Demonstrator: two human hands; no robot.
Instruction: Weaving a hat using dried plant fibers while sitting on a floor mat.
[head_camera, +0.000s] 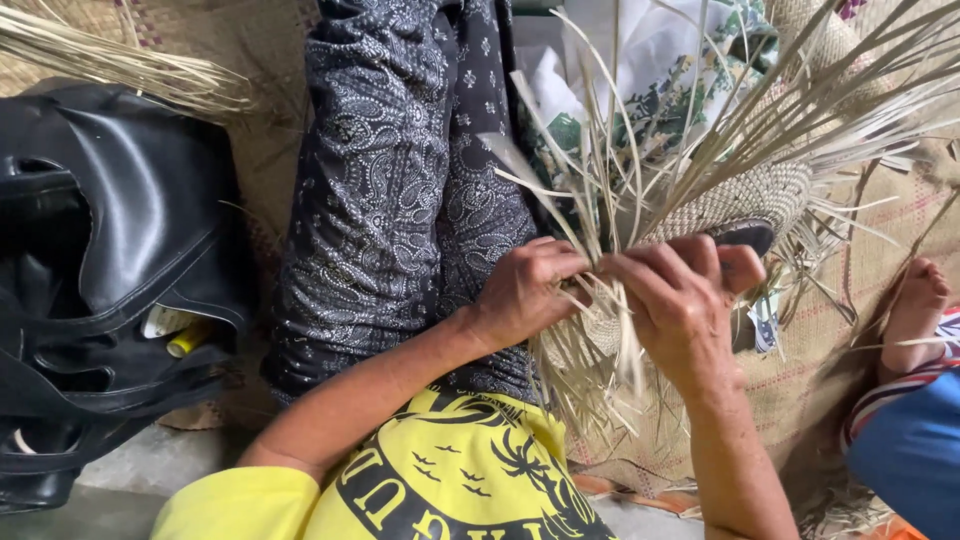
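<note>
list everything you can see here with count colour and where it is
woven piece: one, pale straw, half made, right of centre behind the hands
loose strips: many, pale straw, fanning up and right from the woven piece
strip bundle: one, pale straw, top left
bag: one, black, open, left edge
mat: one, tan woven, under everything on the right
printed cloth: one, white with green, top centre
other person's foot: one, right edge, above a blue sleeve or leg
patterned trousers: dark with white print, centre
yellow shirt: bottom centre
left hand: gripping strips
right hand: gripping strips beside it
</note>
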